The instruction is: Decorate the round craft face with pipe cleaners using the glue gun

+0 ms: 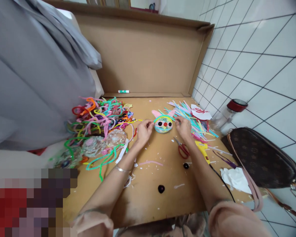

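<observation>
1. A small round craft face (pixel 163 124) in pale blue, with two black eyes, a red nose and pink ears, lies flat near the middle of the brown cardboard sheet (pixel 148 197). The ears point toward the far upright cardboard flap (pixel 148 56); the chin points toward the person.
2. A thin green-blue pipe cleaner (pixel 163 117) arcs over the top of the face; its long axis runs left to right between the two hands.
3. The left hand (pixel 144 131) pinches the left end of the pipe cleaner, fingers curled narrow. The right hand (pixel 183 128) pinches the right end, fingers likewise closed tight on it.
4. Hard to make out: the fingertip contact itself is small; the lower left corner is pixelated.
5. A tangled heap of multicoloured pipe cleaners (pixel 98 118) lies just left of the left hand; a fan of pastel strips (pixel 194 121) lies partly under the right hand.
6. Red-handled scissors (pixel 182 149) and a yellow glue gun (pixel 203 149) lie beside the right forearm.
7. Open cardboard lies between the forearms, holding one black round bead (pixel 161 189) and scattered scraps.
</observation>
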`<state>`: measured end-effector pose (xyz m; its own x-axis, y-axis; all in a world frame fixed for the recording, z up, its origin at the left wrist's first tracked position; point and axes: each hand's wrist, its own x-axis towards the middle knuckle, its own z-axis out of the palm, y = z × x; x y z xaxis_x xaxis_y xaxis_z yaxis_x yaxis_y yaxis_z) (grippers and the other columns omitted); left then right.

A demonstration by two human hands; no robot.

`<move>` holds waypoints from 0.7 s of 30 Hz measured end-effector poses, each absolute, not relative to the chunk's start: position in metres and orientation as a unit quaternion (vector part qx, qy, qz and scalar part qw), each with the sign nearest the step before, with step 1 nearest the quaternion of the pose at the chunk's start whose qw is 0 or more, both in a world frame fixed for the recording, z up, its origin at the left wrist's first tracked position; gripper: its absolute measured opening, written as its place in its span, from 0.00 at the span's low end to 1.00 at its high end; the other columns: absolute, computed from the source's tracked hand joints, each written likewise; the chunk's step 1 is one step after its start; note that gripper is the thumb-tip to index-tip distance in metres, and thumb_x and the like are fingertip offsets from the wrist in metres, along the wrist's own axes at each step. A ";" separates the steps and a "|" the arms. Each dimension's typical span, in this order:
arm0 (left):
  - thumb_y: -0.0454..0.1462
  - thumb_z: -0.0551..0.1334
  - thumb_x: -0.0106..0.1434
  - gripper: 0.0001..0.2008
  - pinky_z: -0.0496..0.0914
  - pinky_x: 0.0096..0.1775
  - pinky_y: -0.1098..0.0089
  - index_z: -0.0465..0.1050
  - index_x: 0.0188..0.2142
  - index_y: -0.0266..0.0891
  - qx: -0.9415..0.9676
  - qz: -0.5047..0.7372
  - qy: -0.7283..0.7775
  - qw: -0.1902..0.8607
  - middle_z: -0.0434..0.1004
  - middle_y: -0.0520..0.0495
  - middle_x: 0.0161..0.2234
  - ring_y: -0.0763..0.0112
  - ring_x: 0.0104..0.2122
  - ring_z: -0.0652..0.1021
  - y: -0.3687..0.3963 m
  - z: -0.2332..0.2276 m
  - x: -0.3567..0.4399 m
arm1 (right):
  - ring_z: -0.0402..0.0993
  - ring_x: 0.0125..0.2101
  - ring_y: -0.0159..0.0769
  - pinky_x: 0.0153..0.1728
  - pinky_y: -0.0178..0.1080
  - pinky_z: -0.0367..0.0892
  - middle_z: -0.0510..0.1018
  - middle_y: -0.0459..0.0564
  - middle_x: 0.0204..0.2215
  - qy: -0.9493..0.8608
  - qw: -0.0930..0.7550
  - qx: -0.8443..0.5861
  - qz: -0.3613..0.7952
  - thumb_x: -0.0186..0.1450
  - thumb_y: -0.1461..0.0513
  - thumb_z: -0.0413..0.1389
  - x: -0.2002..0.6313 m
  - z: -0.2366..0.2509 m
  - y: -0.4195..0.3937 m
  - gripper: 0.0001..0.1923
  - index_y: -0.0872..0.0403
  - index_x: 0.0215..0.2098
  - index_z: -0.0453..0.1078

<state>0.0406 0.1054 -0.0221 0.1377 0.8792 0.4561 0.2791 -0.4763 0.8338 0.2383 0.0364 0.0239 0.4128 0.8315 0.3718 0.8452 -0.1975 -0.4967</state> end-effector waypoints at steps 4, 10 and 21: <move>0.37 0.63 0.61 0.07 0.70 0.37 0.68 0.79 0.32 0.37 0.701 0.502 0.420 0.283 0.81 0.46 0.30 0.67 0.30 0.75 0.110 -0.037 0.039 | 0.80 0.42 0.44 0.44 0.40 0.70 0.86 0.53 0.43 -0.541 0.353 -0.763 -0.015 0.65 0.65 0.52 0.242 0.010 0.043 0.16 0.52 0.43 0.81; 0.35 0.62 0.62 0.09 0.72 0.41 0.65 0.82 0.37 0.38 0.701 0.515 0.392 0.300 0.84 0.43 0.35 0.64 0.34 0.79 0.113 -0.049 0.039 | 0.82 0.43 0.43 0.46 0.40 0.72 0.86 0.52 0.43 -0.544 0.363 -0.756 -0.010 0.64 0.66 0.52 0.244 0.002 0.046 0.17 0.51 0.43 0.83; 0.34 0.63 0.62 0.10 0.73 0.39 0.66 0.83 0.39 0.38 0.705 0.515 0.381 0.304 0.84 0.44 0.34 0.65 0.33 0.79 0.115 -0.053 0.040 | 0.83 0.42 0.46 0.45 0.41 0.73 0.86 0.53 0.41 -0.545 0.367 -0.754 0.009 0.64 0.66 0.53 0.243 -0.004 0.047 0.17 0.52 0.43 0.83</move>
<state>0.0404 0.1154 -0.0533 0.1790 0.8502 0.4952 0.2231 -0.5253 0.8212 0.2430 0.0466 -0.0040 0.4067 0.8282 0.3855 0.8145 -0.1377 -0.5636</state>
